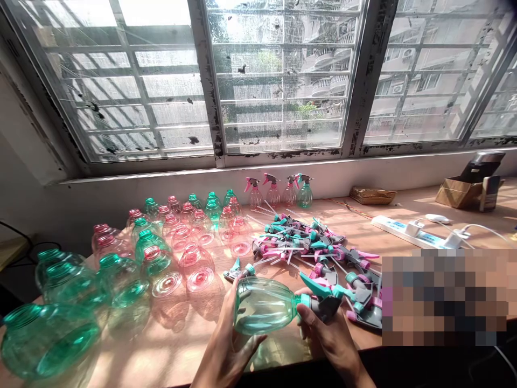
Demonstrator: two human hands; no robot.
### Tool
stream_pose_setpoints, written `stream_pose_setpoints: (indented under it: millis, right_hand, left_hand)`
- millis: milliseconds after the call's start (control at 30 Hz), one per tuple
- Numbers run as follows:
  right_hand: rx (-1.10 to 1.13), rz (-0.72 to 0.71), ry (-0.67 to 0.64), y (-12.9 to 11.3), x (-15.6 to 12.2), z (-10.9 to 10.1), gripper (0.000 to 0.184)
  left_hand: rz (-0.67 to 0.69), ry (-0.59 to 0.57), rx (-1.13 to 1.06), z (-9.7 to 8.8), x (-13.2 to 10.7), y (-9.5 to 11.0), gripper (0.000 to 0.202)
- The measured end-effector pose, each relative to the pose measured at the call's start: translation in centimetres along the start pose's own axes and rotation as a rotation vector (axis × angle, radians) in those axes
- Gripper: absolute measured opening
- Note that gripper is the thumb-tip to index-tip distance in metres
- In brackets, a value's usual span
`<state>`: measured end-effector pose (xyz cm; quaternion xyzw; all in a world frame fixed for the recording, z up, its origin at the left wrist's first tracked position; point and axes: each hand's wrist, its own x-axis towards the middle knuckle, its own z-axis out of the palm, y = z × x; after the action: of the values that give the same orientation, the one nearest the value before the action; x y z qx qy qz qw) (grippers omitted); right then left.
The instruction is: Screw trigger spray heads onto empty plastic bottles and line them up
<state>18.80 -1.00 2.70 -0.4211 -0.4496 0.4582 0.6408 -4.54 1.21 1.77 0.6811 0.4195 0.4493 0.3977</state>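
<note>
My left hand (228,345) cradles the body of a clear green plastic spray bottle (262,306) from below. My right hand (327,345) grips the bottle's neck, where a teal and grey trigger sprayer head (321,302) sits. The bottle lies on its side, nozzle pointing right. Just beyond my hands is a heap of loose trigger sprayers (311,248) with pink, teal and grey parts and long thin dip tubes. To the left stand rows of empty green and pink plastic bottles (189,269). My hands touch neither group.
Several assembled spray bottles (278,191) stand along the back of the wooden counter (161,361) beneath a large window (283,81). At right lie a white power strip (407,233) with plugged-in cables, a cardboard box (460,194) and a flat brown packet (372,195). A pixelated patch hides the right foreground.
</note>
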Motion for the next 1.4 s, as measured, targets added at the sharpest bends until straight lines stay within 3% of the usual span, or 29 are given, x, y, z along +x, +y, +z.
stream_pose_setpoints:
  millis: [233,433,600,833,1033,1267,1400]
  right_hand:
    - [0.007,-0.002,0.001,-0.1,0.0,0.1,0.044]
    - [0.006,0.000,-0.006,-0.3,-0.1,0.1,0.046]
    - [-0.010,-0.005,-0.008,-0.4,-0.1,0.1,0.046]
    - [-0.003,-0.021,-0.001,-0.4,0.0,0.3,0.046]
    - [0.010,-0.029,-0.021,-0.1,0.0,0.2,0.043]
    - [0.008,-0.022,-0.003,0.1,0.1,0.0,0.043]
    - [0.011,-0.038,0.016,0.3,0.1,0.0,0.043]
  left_hand:
    - [0.038,0.022,-0.009,0.0,-0.1,0.5,0.084]
    - [-0.082,-0.023,-0.062,-0.3,-0.6,0.6,0.109]
    - [-0.063,-0.037,-0.042,-0.4,-0.4,1.0,0.101]
    - [0.021,0.062,0.051,0.1,-0.2,1.2,0.087]
    - [-0.107,-0.060,-0.061,-0.5,-0.7,0.5,0.104]
    - [-0.104,-0.141,-0.250,-0.7,-0.4,1.8,0.101]
    - [-0.088,-0.070,-0.160,-0.2,-0.2,1.7,0.103]
